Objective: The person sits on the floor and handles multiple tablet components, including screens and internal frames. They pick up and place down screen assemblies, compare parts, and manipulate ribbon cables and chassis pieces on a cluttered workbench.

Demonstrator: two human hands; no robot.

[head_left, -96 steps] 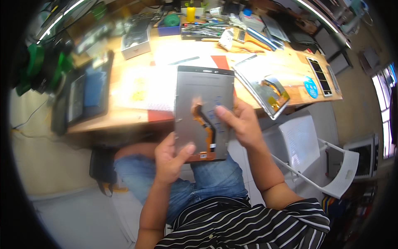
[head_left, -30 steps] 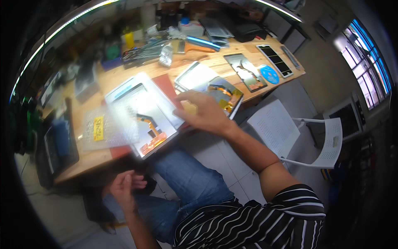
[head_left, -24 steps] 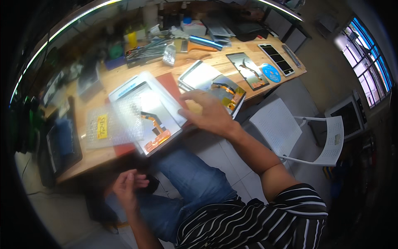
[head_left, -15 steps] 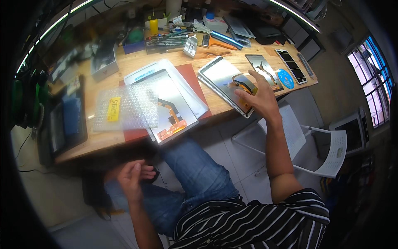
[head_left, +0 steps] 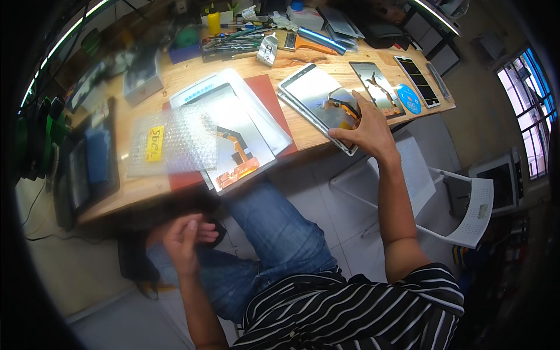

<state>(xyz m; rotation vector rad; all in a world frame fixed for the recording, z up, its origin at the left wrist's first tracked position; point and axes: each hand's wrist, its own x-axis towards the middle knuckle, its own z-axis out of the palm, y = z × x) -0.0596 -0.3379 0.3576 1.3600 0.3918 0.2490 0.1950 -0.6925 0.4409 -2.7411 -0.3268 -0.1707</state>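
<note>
My right hand (head_left: pixel 372 129) spans the near end of a silvery tablet screen panel (head_left: pixel 312 93), thumb at its left edge and fingers at its right. This panel lies on a stack of similar ones by the table's front edge, and my palm hides its near corner. My left hand (head_left: pixel 185 239) hovers over my lap, fingers loosely stretched and nothing in them. Left of the stack lies another screen panel (head_left: pixel 256 131) with an orange-copper flex cable, partly under a bubble-wrap sleeve (head_left: pixel 186 140) with a yellow label.
Farther right are a third panel (head_left: pixel 370 79), a round blue sticker (head_left: pixel 408 99) and a white-framed screen (head_left: pixel 421 87). Tweezers and tools (head_left: pixel 239 45), an orange-handled scraper (head_left: pixel 315 46) and a yellow bottle (head_left: pixel 213 22) crowd the back. A white folding chair (head_left: pixel 461 216) stands at right.
My right hand has come down onto the near end of the top panel, thumb and fingers now at its edges. The left hand stays nearly in place. The whole view has shifted slightly.
</note>
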